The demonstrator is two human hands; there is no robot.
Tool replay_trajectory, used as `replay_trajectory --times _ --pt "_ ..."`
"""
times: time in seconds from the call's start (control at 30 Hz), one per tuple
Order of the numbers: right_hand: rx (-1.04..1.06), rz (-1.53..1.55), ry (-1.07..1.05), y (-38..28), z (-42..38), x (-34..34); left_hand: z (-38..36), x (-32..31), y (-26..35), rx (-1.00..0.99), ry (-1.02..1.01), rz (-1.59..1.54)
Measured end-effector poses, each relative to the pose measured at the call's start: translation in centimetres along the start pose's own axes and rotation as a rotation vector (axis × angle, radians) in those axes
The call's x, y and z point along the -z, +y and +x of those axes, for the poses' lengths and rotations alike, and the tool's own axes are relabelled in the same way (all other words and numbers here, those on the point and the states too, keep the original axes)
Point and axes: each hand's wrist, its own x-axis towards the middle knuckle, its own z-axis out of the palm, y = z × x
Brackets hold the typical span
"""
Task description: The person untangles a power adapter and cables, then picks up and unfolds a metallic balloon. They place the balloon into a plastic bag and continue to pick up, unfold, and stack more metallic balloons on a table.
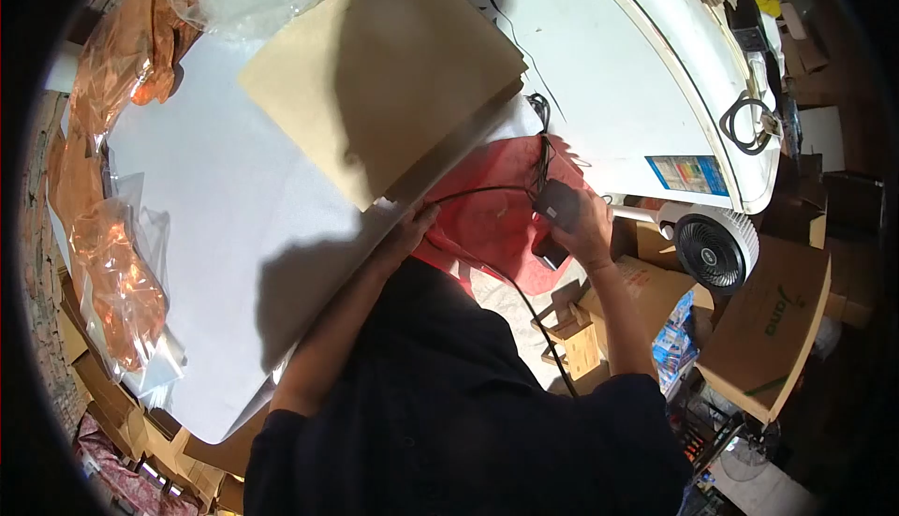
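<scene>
My right hand [590, 230] is closed around a black box-shaped device [557, 202] with a small pale label; its exact kind is not clear. A black cable [482, 192] stretches between it and my left hand [412, 230], whose fingers are closed on the cable beside the edge of the paper stack. Another length of black cable [524, 299] hangs down past my body. Beneath both hands lies a red plastic sheet or bag [478, 165]. A bundle of dark cable [543, 141] rests just above the device.
Brown card sheets [412, 66] lie on a large white stack [206, 160] at left. Clear plastic wrapping [117, 282] covers its far left side. To the right are a small fan [712, 249], cardboard boxes [768, 324] and a white appliance-like panel [618, 57] with an energy-style label.
</scene>
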Motion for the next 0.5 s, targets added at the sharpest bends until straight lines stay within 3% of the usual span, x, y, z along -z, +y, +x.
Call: replay_trajectory --times 0.07,0.17,0.23,0.3,0.37,0.43,0.47,0.5 --pt "-0.121 -0.016 0.022 -1.1 -0.2 -0.2 0.3 -0.2 0.1 -0.112 0.082 0.143" --pt "-0.090 -0.028 0.053 -2.0 0.5 -2.6 0.6 -0.2 -0.8 -0.279 0.210 0.362" --pt "-0.070 -0.069 0.003 -3.1 1.2 -3.1 0.7 -0.1 -3.0 -0.206 0.213 0.365" --pt "0.019 -0.064 -0.029 -3.7 1.5 -3.3 0.4 0.0 -4.1 0.051 0.114 0.166" --pt "0.001 -0.030 -0.085 -3.7 1.7 -2.9 0.0 1.1 -1.3 0.312 0.017 -0.120" --pt "0.036 -0.023 -0.070 -3.4 1.1 -2.3 -0.2 1.3 -0.1 0.196 0.054 0.036" --pt "0.044 -0.012 -0.077 -3.2 0.8 -2.2 -0.2 1.2 0.1 -0.051 0.146 0.360" --pt "0.052 -0.001 -0.084 -3.0 0.6 -2.1 0.0 0.7 -0.4 -0.187 0.200 0.460"
